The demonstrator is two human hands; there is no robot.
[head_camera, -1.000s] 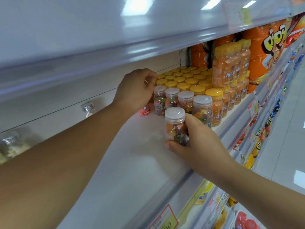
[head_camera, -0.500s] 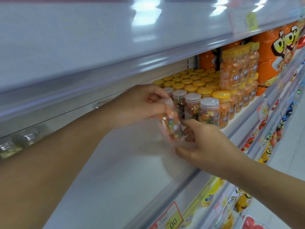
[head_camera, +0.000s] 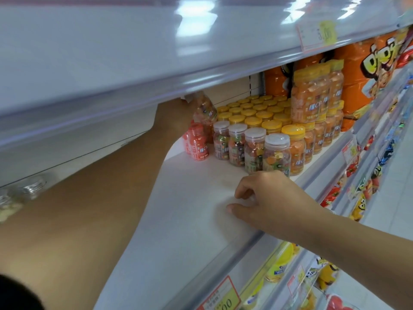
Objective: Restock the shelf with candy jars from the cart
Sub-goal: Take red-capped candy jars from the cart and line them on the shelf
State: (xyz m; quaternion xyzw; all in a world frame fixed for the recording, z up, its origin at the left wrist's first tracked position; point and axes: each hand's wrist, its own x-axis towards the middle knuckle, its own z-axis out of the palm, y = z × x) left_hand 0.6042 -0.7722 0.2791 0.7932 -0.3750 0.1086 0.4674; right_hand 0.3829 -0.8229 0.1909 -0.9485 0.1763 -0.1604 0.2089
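Note:
My left hand reaches deep into the white shelf, partly hidden by the upper shelf's edge. It is shut on a clear candy jar, held tilted above the back of the row. A row of several clear-lidded candy jars stands on the shelf, with small red bottles at its left end. My right hand hovers low over the bare shelf near the front edge, fingers loosely curled, holding nothing.
Yellow-lidded orange jars fill the shelf behind and to the right, some stacked. Orange snack bags stand further right. The upper shelf overhangs closely. Glass jars sit far left. Lower shelves hold packets.
The jar passed from my right hand to my left, which carried it up and back behind the row. My right hand let go and dropped toward the shelf front.

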